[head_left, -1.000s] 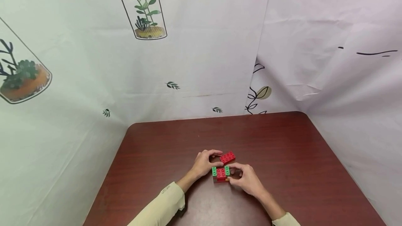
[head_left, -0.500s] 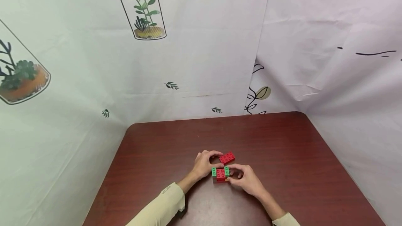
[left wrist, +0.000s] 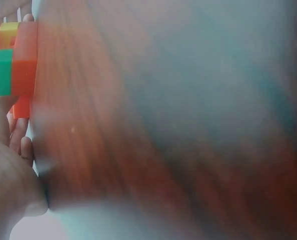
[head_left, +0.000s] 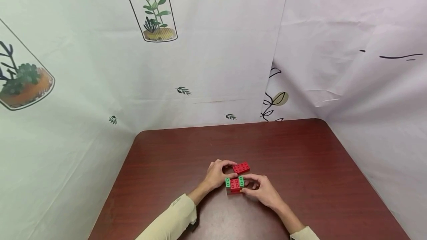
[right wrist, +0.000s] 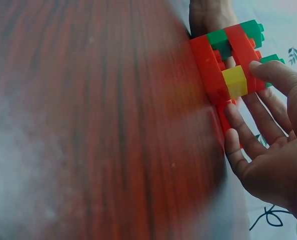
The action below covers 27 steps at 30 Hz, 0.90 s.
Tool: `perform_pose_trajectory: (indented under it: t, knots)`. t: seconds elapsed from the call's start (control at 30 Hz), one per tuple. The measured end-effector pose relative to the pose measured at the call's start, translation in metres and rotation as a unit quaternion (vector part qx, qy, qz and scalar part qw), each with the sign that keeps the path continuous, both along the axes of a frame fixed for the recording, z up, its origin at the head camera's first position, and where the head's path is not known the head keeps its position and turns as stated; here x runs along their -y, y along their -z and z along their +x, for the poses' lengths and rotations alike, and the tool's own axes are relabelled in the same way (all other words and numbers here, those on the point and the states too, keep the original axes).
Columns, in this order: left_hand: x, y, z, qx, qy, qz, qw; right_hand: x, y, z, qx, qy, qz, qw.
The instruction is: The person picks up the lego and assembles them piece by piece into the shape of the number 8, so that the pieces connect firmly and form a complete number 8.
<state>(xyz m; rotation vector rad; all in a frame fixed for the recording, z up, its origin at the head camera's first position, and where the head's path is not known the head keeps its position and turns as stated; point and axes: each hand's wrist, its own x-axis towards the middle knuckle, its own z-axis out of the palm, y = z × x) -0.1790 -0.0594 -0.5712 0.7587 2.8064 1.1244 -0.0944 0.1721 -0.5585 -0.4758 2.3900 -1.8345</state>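
Both hands on brick stack (head_left: 235, 184), mid surface (head_left: 300, 166).
Head view: L hand (head_left: 217, 174) & R hand (head_left: 263, 190) grip closed round stack's sides; loose red brick (head_left: 241, 167) just behind. R wrist view only: yellow brick (right wrist: 234, 82) in stack's side. Plant-print sheets (head_left: 160, 66) behind. Sleeve (head_left: 173, 216) writing unreadable.
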Motion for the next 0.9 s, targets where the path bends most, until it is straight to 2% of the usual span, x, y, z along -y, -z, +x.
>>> perform_pose_trajectory:
  t: [0.4, 0.63, 0.9]
  knots:
    - [0.0027, 0.0016, -0.0007, 0.014, 0.002, 0.015, 0.9998, 0.0004, -0.0029, 0.0007, -0.006, -0.001, -0.007, 1.000]
    - [0.0051, 0.0012, -0.0021, 0.027, 0.005, 0.062, 0.9977, 0.0021, -0.0064, 0.0019, -0.022, 0.016, -0.030, 0.999]
    - [0.0099, 0.0008, -0.0001, 0.054, -0.001, 0.101, 0.9934, 0.0041, -0.0066, 0.0035, -0.024, 0.015, -0.046, 0.999]
